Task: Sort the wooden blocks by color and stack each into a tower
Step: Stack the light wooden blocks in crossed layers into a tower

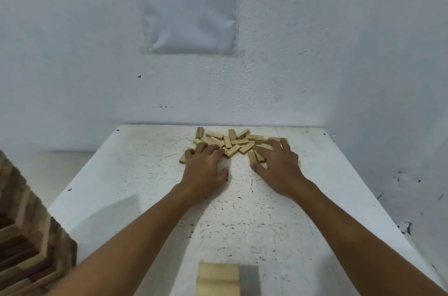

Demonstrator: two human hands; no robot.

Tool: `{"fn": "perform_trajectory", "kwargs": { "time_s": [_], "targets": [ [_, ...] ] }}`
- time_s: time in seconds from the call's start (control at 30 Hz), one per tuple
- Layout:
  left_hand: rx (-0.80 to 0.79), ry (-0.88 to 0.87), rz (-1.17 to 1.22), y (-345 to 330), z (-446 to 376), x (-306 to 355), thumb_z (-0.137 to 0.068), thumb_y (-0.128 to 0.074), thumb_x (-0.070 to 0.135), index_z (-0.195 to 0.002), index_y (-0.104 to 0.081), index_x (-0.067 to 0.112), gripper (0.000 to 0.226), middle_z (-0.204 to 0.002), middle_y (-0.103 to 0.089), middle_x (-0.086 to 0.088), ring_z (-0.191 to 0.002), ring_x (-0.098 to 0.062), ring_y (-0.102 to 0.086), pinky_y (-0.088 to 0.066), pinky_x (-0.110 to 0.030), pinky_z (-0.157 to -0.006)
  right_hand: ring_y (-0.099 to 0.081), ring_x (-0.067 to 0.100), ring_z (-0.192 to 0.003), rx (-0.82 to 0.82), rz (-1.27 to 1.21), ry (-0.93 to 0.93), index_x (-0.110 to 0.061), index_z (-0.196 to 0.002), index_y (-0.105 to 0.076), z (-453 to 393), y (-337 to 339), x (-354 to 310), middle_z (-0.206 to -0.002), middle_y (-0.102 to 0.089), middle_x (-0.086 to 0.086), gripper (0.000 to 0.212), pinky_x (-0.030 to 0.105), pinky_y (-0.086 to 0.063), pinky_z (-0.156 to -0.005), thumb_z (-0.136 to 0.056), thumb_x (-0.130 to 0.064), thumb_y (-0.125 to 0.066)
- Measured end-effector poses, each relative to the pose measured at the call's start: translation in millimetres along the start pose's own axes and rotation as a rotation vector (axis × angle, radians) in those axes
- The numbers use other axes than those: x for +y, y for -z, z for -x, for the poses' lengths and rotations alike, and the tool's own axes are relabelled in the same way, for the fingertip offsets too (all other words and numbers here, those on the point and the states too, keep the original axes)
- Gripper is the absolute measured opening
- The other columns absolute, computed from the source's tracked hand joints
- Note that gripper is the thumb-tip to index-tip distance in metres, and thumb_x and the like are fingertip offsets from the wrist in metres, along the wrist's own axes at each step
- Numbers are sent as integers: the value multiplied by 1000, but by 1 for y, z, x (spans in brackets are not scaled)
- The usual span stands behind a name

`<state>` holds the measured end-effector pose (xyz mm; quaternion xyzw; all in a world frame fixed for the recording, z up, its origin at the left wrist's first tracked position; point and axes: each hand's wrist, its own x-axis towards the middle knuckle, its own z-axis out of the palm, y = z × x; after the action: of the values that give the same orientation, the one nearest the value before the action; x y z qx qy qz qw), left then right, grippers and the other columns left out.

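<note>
Several light wooden blocks [232,141] lie scattered in a loose pile at the far middle of the white table [150,174]. My left hand [206,167] lies palm down at the pile's left edge, its fingers curled over blocks there, with one block [183,158] poking out by its little-finger side. My right hand [278,162] rests with spread fingers on the pile's right edge, touching two blocks [254,157] near its thumb. A short stack of light blocks [218,278] stands at the near table edge.
A tall tower of dark and light wooden blocks [29,235] rises at the left, beside the table. A white wall [339,53] closes off the table's far and right sides, with a printed sheet [189,4] taped to it.
</note>
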<state>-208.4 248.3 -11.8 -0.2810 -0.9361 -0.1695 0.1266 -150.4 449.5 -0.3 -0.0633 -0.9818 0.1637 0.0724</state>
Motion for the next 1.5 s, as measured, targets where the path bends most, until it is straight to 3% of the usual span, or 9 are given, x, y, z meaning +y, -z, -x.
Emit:
{"fn": "perform_trajectory", "kwargs": {
  "time_s": [0.13,0.3,0.37,0.5,0.63,0.83,0.97,1.2,1.5],
  "targets": [
    [68,-41,-167,-10,-4,-1,-79,-49,35,-91,-72,17,32,-103,-68,4,-104,-21,-54,-34,-47,-86,15,32,-148,-14,130,130,-32,-133,-53,2,-13,-2,-163,-6,8,45,57,-2,-117,-95,-54,-42],
    [192,-107,-70,-8,4,0,-75,-56,20,-61,-65,16,17,-71,-62,5,-75,-18,-57,-34,-39,-76,-49,30,-110,230,106,311,-20,-87,-74,14,-21,-10,-108,-64,5,31,46,-43,-84,-82,-43,-54],
    [199,-122,-13,-6,8,0,-73,-59,15,-58,-64,14,16,-67,-61,4,-69,-19,-57,-33,-35,-73,-57,29,-95,225,76,312,-14,-92,-74,16,-19,-18,-91,-67,4,19,40,-46,-75,-81,-20,-59],
    [204,-128,62,-4,17,-1,-74,-71,10,-57,-63,14,20,-67,-60,4,-67,-18,-56,-35,-36,-71,-56,21,-103,93,-84,223,-14,-127,-58,20,-11,-33,-114,-61,3,39,32,-47,-80,-88,-8,-53],
    [226,-132,55,-3,28,-1,-76,-75,19,-55,-63,18,24,-69,-60,8,-69,-13,-56,-39,-40,-74,-54,19,-85,56,-308,133,-11,-124,-58,2,-6,-38,-120,-47,7,37,30,-45,-72,-89,-3,-50],
    [183,-225,147,6,47,-5,-81,-67,32,-66,-70,17,21,-73,-59,7,-72,-10,-53,-38,-36,-78,-59,27,-106,8,-253,62,-18,-131,-59,-22,-10,-42,-124,-52,10,40,37,-50,-87,-91,-23,-60],
    [119,-241,187,15,56,-6,-72,-66,33,-70,-66,15,17,-107,-69,1,-101,-17,-57,-39,-36,-83,-57,33,-111,-16,-48,62,-19,-134,-58,-22,-15,-50,-130,-49,11,40,37,-47,-87,-95,-28,-54],
    [41,-209,291,25,69,-6,-87,-62,26,-75,-66,14,18,-78,-63,5,-71,-12,-58,-49,-36,-63,-58,22,-80,54,-63,131,-13,-87,-67,5,-15,-55,-97,-54,5,14,29,-43,-62,-91,-24,-60],
    [-233,-163,292,54,91,-9,-79,-70,26,-122,-68,13,44,-125,-64,6,-105,-1,-56,-40,-3,-79,-41,11,-58,-56,-247,185,-20,-58,-37,56,0,-50,-65,-46,-3,36,24,-32,-56,-85,-7,-58]
  ]
}}
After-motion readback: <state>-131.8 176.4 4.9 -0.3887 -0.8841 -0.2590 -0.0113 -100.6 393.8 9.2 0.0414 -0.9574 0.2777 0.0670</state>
